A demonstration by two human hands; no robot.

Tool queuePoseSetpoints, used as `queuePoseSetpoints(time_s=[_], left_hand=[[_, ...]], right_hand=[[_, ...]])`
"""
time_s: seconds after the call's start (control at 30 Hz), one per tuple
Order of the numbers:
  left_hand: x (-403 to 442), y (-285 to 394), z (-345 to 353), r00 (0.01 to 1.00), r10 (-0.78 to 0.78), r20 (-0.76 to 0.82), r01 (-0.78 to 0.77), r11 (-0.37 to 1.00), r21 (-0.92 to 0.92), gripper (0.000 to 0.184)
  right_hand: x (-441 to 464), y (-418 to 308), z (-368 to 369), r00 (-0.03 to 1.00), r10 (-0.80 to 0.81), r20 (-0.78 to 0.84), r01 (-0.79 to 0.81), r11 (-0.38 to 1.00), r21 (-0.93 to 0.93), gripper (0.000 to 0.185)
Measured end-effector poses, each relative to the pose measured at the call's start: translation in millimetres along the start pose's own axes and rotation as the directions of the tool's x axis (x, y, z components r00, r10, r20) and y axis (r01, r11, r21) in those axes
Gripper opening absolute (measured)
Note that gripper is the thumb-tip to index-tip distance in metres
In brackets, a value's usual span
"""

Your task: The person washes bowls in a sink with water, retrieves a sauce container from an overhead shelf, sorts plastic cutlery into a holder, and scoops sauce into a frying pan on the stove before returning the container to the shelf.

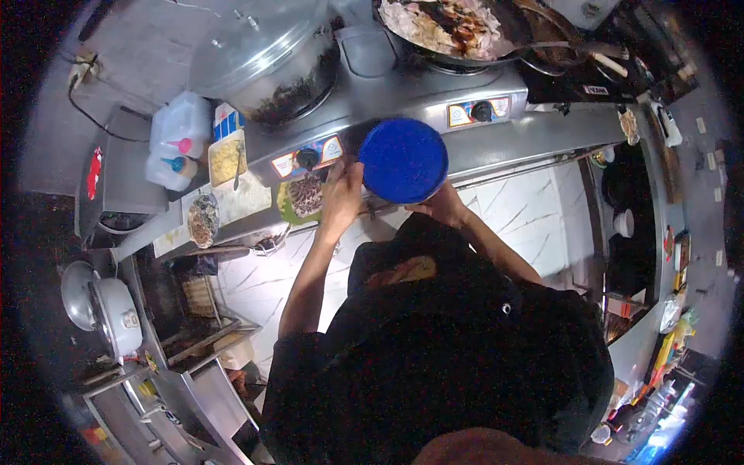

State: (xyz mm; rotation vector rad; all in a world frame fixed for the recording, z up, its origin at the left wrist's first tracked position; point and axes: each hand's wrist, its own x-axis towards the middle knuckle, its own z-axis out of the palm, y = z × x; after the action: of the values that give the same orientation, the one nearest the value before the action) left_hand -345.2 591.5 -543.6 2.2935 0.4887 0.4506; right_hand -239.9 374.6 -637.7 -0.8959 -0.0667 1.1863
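Gripping a round blue container point(404, 160), my left hand point(344, 191) clamped its side, my right hand point(442, 206) clasped its near edge, a filled wok point(514, 17) sat beyond on the stove point(411, 94).

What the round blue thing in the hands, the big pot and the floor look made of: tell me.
Round blue thing: likely plastic, fairly matt, judging by its even, solid colour.
Big pot: metal, polished, perhaps stainless steel; silvery with bright reflections.
Floor: smooth white, perhaps marble-look tile; grey veins show, though real stone can't be ruled out.
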Motion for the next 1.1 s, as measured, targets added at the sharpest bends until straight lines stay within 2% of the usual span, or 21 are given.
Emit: queuePoseSetpoints(time_s=[0.03, 0.07, 0.17, 0.23, 0.27, 0.37, 0.4, 0.5, 0.53, 0.57, 0.6, 0.63, 0.67, 0.73, 0.8, 0.83, 0.87, 0.97, 1.07, 1.1], left_hand=[[-3.7, 8.4, -2.1, 0.999, -0.002, -0.037, 0.002, 1.0, -0.006, 0.048], [-9.0, 15.3, 1.5, 0.963, 0.152, -0.222, -0.114, 0.978, 0.173, 0.05], [-20.6, 63.5, -17.5, 0.883, 0.46, -0.092, -0.423, 0.867, 0.265, 0.051], [-27.4, 74.4, -4.4, 0.814, 0.581, 0.002, -0.554, 0.774, 0.307, 0.05], [-29.4, 79.0, 2.1, 0.773, 0.633, 0.05, -0.612, 0.722, 0.324, 0.05], [-24.3, 72.9, 30.0, 0.724, 0.686, 0.076, -0.663, 0.66, 0.353, 0.045], [-22.2, 73.7, 34.1, 0.709, 0.7, 0.09, -0.662, 0.616, 0.427, 0.039], [-19.4, 76.2, 43.1, 0.717, 0.69, 0.095, -0.642, 0.601, 0.477, 0.037], [-18.0, 78.5, 42.8, 0.725, 0.674, 0.141, -0.655, 0.612, 0.444, 0.036], [-18.2, 79.8, 45.3, 0.707, 0.68, 0.192, -0.665, 0.549, 0.506, 0.035], [-18.4, 80.1, 49.7, 0.691, 0.68, 0.246, -0.673, 0.48, 0.563, 0.035], [-18.0, 81.5, 51.0, 0.675, 0.674, 0.3, -0.677, 0.405, 0.614, 0.035], [-18.3, 81.2, 51.5, 0.662, 0.677, 0.323, -0.701, 0.406, 0.585, 0.035], [-19.5, 78.1, 54.6, 0.64, 0.701, 0.314, -0.713, 0.391, 0.582, 0.035], [-19.1, 79.3, 50.2, 0.619, 0.724, 0.306, -0.726, 0.378, 0.574, 0.035], [-17.7, 82.9, 43.9, 0.608, 0.734, 0.301, -0.733, 0.374, 0.569, 0.036], [-16.5, 85.2, 38.8, 0.597, 0.745, 0.298, -0.74, 0.368, 0.563, 0.037], [-16.2, 79.5, 45.3, 0.606, 0.766, 0.212, -0.707, 0.398, 0.585, 0.036], [-15.9, 75.7, 48.2, 0.61, 0.782, 0.129, -0.662, 0.413, 0.626, 0.036], [-11.8, 74.1, 48.2, 0.574, 0.817, 0.057, -0.658, 0.419, 0.626, 0.035]], right_hand=[[1.7, 4.3, 0.1, 1.0, -0.012, -0.001, 0.012, 1.0, 0.015, 0.106], [3.9, 7.0, -0.1, 1.0, -0.03, -0.004, 0.03, 0.999, 0.03, 0.106], [11.3, 15.3, -9.9, 0.996, -0.08, -0.034, 0.081, 0.995, 0.05, 0.1], [0.1, 10.7, 15.1, 0.983, -0.152, -0.105, 0.153, 0.988, 0.001, 0.097], [4.6, 19.8, 4.1, 0.982, -0.177, -0.066, 0.179, 0.984, 0.022, 0.093], [1.2, 20.5, 2.2, 0.99, -0.135, -0.026, 0.137, 0.988, 0.076, 0.092], [-1.5, 18.9, 8.5, 0.993, -0.115, -0.03, 0.118, 0.986, 0.119, 0.092], [10.0, 27.8, -10.3, 0.987, -0.152, -0.045, 0.156, 0.979, 0.13, 0.093], [14.1, 28.3, -13.9, 0.984, -0.159, -0.074, 0.168, 0.976, 0.136, 0.093], [16.2, 29.4, -17.8, 0.982, -0.1, 0.158, -0.022, 0.778, 0.628, 0.093], [12.0, 25.2, -8.8, 0.912, -0.16, 0.378, -0.303, 0.357, 0.883, 0.093], [9.7, 23.3, -2.4, 0.882, -0.203, 0.425, -0.386, 0.206, 0.899, 0.093], [7.6, 21.4, 3.5, 0.848, -0.244, 0.47, -0.472, 0.057, 0.88, 0.093], [4.5, 19.0, 7.2, 0.931, -0.138, 0.337, -0.241, 0.46, 0.855, 0.092], [1.6, 16.5, 10.6, 0.981, -0.111, 0.16, -0.011, 0.788, 0.616, 0.091], [0.8, 15.5, 12.5, 0.989, -0.129, 0.07, 0.086, 0.897, 0.433, 0.09], [0.6, 14.8, 14.7, 0.986, -0.168, -0.014, 0.167, 0.961, 0.222, 0.089], [-3.7, 9.0, 26.9, 0.983, -0.182, -0.024, 0.183, 0.964, 0.192, 0.088], [1.6, 12.7, 19.2, 0.958, -0.278, -0.075, 0.279, 0.96, 0.012, 0.089], [2.3, 12.1, 17.9, 0.962, -0.258, -0.091, 0.258, 0.966, -0.01, 0.09]])
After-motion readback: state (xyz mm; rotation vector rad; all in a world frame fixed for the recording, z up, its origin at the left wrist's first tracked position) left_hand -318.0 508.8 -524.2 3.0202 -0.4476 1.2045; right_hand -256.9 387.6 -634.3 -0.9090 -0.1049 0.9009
